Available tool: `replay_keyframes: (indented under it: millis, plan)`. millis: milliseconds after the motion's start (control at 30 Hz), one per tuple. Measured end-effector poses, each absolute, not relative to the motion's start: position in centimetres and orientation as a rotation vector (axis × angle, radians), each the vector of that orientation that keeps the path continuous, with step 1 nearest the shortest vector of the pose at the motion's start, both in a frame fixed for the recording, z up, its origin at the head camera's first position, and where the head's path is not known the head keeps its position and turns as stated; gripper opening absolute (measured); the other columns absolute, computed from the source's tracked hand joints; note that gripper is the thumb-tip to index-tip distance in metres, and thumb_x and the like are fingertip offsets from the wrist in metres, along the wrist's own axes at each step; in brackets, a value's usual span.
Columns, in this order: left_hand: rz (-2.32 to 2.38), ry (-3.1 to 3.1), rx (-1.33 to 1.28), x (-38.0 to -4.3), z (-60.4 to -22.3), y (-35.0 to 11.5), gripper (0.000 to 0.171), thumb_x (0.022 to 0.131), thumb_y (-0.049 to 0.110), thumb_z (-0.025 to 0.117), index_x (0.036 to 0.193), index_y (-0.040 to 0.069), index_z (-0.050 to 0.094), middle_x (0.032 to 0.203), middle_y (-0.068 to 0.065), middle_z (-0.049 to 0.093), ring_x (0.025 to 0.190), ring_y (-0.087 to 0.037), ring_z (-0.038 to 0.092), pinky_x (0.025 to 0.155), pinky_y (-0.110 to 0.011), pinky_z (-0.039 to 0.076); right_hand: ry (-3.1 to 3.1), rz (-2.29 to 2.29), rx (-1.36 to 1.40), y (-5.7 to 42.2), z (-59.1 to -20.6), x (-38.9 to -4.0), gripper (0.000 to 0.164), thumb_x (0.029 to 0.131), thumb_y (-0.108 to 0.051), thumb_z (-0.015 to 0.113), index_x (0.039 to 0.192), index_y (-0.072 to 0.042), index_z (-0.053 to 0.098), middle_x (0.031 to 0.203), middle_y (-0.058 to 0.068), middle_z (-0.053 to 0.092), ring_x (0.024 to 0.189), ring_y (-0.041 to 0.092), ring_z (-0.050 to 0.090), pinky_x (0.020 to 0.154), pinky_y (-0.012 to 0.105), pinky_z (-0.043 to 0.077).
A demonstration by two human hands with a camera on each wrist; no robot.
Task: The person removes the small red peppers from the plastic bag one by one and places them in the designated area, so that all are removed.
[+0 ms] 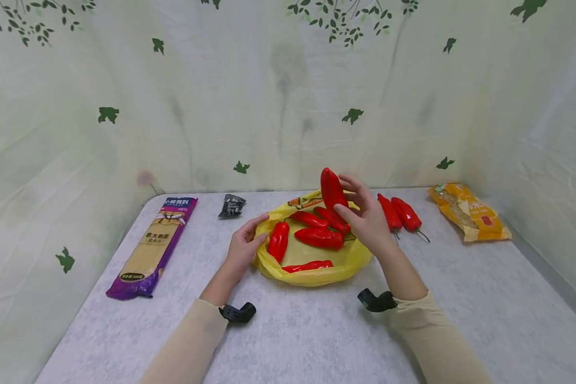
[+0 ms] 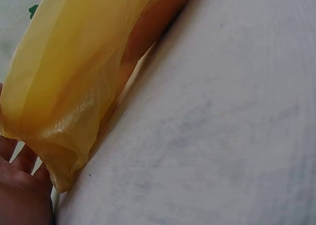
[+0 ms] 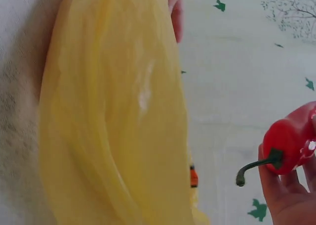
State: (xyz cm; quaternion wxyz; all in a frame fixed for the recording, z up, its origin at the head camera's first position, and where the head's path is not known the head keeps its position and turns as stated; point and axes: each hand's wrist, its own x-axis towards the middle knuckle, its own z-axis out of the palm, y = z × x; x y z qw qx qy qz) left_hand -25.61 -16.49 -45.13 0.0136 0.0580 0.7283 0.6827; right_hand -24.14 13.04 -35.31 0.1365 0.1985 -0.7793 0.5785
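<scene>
A yellow plastic bag [image 1: 312,276] lies spread on the table with its mouth open, holding several red chili peppers [image 1: 319,238]. At its left rim my left hand [image 1: 244,242] grips the plastic, thumb on the inner side. My right hand [image 1: 367,213] pinches another red pepper [image 1: 332,188] above the back right of the bag. That pepper's green stem [image 3: 256,164] points down and left in the right wrist view. Beyond the right hand, two more red peppers [image 1: 406,214] lie on the table. The left wrist view shows the bag's side [image 2: 74,86] covering part of the left hand.
At the left lies a long purple pasta packet [image 1: 156,240]. A small black wrapped packet [image 1: 232,206] sits near the back edge. An orange bag of dry food [image 1: 470,213] rests at the back right. A leaf-patterned curtain [image 1: 288,106] surrounds the table [image 1: 297,330].
</scene>
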Motion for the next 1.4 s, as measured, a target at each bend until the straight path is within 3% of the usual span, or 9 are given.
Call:
replay_keyframes:
  millis: [267,600,833,1033,1267,1400]
  plan:
    - [2.145,2.262,0.189,-25.7,-45.5,-16.7,0.043,0.095,0.009,0.057,0.134,0.028,0.055,0.144,0.01,0.049,0.137,-0.006,0.04,0.113,-0.026,0.035,-2.18,1.837,0.434,15.2,-34.9,-24.3,0.058,0.09,-0.026,0.066,0.141,-0.034,0.04,0.141,0.0,0.049,0.11,0.02,0.061,0.086,0.03,0.056]
    - [2.116,2.275,0.188,-25.3,-45.6,-16.4,0.042,0.096,0.012,0.056,0.134,0.03,0.054,0.145,0.011,0.047,0.139,-0.007,0.038,0.115,-0.03,0.033,-2.177,1.929,0.257,18.5,-34.3,-24.8,0.058,0.09,-0.029,0.065,0.142,-0.035,0.039,0.145,0.004,0.045,0.115,0.023,0.056,0.071,0.031,0.06]
    - [2.136,2.269,0.195,-25.4,-45.4,-16.4,0.042,0.096,0.01,0.056,0.134,0.029,0.055,0.145,0.01,0.048,0.139,-0.008,0.038,0.116,-0.032,0.032,-2.277,1.761,0.15,21.0,-34.3,-25.7,0.055,0.092,-0.031,0.062,0.141,-0.041,0.039,0.148,-0.002,0.043,0.119,0.018,0.051,0.082,0.017,0.054]
    - [2.117,2.27,0.199,-25.6,-45.5,-16.2,0.042,0.096,0.01,0.055,0.134,0.029,0.054,0.146,0.011,0.047,0.14,-0.008,0.037,0.116,-0.032,0.032,-2.31,1.702,0.024,23.7,-35.0,-25.9,0.055,0.094,-0.03,0.059,0.143,-0.041,0.035,0.15,-0.005,0.039,0.124,0.016,0.046,0.082,0.014,0.053]
    - [2.118,2.278,0.181,-25.7,-45.3,-16.4,0.041,0.096,0.012,0.056,0.134,0.028,0.055,0.146,0.01,0.047,0.14,-0.008,0.037,0.116,-0.033,0.033,-2.322,1.698,-0.174,26.3,-35.5,-26.3,0.049,0.094,-0.037,0.057,0.14,-0.042,0.041,0.15,-0.005,0.037,0.126,0.017,0.041,0.077,0.008,0.051]
    - [2.111,2.259,0.159,-25.7,-45.1,-16.5,0.042,0.096,0.012,0.056,0.135,0.029,0.054,0.146,0.011,0.046,0.14,-0.007,0.036,0.116,-0.031,0.032,-2.35,1.675,-0.307,27.4,-36.3,-26.8,0.048,0.093,-0.042,0.056,0.139,-0.043,0.043,0.15,-0.004,0.037,0.128,0.018,0.039,0.083,0.013,0.052]
